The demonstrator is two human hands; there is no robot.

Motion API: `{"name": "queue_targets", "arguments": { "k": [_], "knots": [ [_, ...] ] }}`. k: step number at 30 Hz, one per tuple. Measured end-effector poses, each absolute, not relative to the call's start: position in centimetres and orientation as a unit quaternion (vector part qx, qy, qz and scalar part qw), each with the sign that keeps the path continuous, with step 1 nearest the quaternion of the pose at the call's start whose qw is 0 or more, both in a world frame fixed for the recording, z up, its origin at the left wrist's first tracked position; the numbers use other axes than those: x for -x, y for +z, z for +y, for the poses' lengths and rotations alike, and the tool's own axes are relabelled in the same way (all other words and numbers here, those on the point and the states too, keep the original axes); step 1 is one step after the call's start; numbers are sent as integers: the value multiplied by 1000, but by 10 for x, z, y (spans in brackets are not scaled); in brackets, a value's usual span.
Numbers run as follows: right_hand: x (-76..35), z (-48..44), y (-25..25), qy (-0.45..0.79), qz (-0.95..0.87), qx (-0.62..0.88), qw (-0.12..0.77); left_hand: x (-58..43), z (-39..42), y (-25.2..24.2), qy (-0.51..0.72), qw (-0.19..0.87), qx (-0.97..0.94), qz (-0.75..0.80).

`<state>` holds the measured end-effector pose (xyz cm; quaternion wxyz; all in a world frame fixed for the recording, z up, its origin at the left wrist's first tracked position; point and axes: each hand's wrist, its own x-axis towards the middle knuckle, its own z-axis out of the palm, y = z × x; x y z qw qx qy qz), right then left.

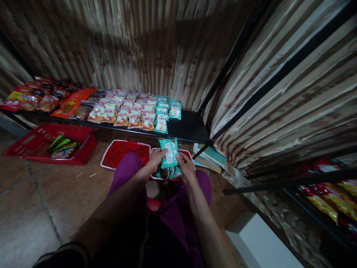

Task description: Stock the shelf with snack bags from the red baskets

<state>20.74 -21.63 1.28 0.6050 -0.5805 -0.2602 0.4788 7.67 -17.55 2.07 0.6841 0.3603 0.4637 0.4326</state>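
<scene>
Between my two hands is a teal snack packet (168, 154), held above a red basket with a white rim (190, 153). My left hand (156, 160) grips the packet's left edge, and my right hand (186, 166) pinches its lower right side. There seems to be another teal packet just behind it. More teal packets (175, 172) lie in the basket below. On the black shelf (189, 126) in front, similar teal packets (162, 123) stand in a short row at the right end of the display.
White and orange snack bags (128, 111) fill the shelf's middle, with orange packs (73, 102) and red-black bags (48, 98) further left. Another red basket (118, 154) and a larger red basket (83, 149) sit on the floor. Books (212, 156) and a white box (259, 242) lie right.
</scene>
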Motion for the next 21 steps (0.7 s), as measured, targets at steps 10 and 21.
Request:
{"name": "queue_targets", "arguments": {
  "k": [10, 21],
  "knots": [
    [-212, -221, -2, 409, -346, 603, 591, -81, -168, 16, 463, 649, -362, 483],
    [-209, -233, 14, 47, -705, 601, 375, -82, -166, 13, 456, 621, -371, 518]
  ]
}}
